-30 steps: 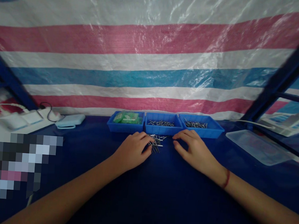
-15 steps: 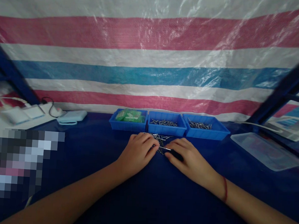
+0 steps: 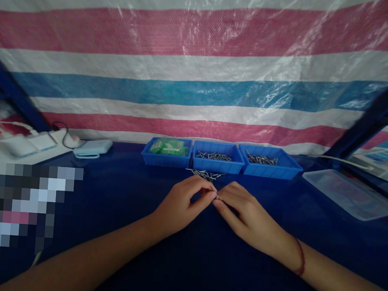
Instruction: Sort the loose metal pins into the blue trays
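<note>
My left hand point(image 3: 186, 202) and my right hand point(image 3: 247, 215) meet fingertip to fingertip above the dark blue table point(image 3: 185, 269). Thumb and fingers of both are pinched around a small shiny metal piece point(image 3: 216, 196), mostly covered by the fingertips. It looks like one of the thin metal pins, but its full shape is hidden. Just beyond my fingers lies a loose pile of thin metal pins point(image 3: 206, 174). Behind the pile, the middle blue bin point(image 3: 217, 166) and the right blue bin point(image 3: 272, 172) hold more pins.
The left blue bin point(image 3: 166, 161) contains green plastic packets point(image 3: 170, 147). Further left are a light blue case point(image 3: 94, 148) and a white power strip point(image 3: 59, 142) with plugs. A translucent plastic lid point(image 3: 350, 194) lies at right. A striped plastic sheet point(image 3: 197, 92) hangs behind the table.
Both hands have come together; the thin metal rod seen between them earlier is now mostly hidden by the fingertips. My left hand moved slightly right, uncovering more of the pile.
</note>
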`<control>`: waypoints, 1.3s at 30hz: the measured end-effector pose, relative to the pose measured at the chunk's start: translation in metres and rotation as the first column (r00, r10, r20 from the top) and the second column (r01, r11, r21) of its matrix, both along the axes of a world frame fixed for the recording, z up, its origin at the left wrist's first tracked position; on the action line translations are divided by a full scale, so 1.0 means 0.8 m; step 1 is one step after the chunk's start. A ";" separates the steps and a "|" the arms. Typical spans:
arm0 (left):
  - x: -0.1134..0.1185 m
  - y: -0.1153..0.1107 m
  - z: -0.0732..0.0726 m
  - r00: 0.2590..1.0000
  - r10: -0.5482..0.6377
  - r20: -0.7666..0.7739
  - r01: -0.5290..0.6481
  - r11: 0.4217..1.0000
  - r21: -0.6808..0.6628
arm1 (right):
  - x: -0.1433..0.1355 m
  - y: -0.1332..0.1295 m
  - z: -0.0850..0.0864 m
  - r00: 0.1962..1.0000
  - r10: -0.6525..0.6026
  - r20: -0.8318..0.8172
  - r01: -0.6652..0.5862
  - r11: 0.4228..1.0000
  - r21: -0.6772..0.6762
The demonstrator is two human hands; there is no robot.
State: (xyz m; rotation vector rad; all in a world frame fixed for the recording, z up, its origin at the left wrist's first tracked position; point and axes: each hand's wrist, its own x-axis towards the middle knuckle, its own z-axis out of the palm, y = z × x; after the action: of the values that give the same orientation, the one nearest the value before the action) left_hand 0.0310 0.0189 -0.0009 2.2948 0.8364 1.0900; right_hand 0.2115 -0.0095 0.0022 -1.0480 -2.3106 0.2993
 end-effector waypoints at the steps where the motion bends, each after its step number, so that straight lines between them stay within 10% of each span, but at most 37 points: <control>1: 0.000 0.000 0.000 1.000 -0.010 0.001 0.010 1.000 0.003 | 0.000 0.000 0.000 1.000 0.008 0.005 -0.008 1.000 -0.001; 39: -0.001 -0.001 -0.001 0.999 -0.040 -0.016 0.041 0.998 0.043 | 0.000 0.002 0.001 0.993 -0.042 -0.108 0.046 0.998 0.037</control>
State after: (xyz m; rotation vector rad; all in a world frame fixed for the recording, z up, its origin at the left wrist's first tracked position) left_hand 0.0304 0.0181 -0.0014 2.3476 0.7754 1.0847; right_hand 0.2112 -0.0082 0.0027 -1.0364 -2.1869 0.2844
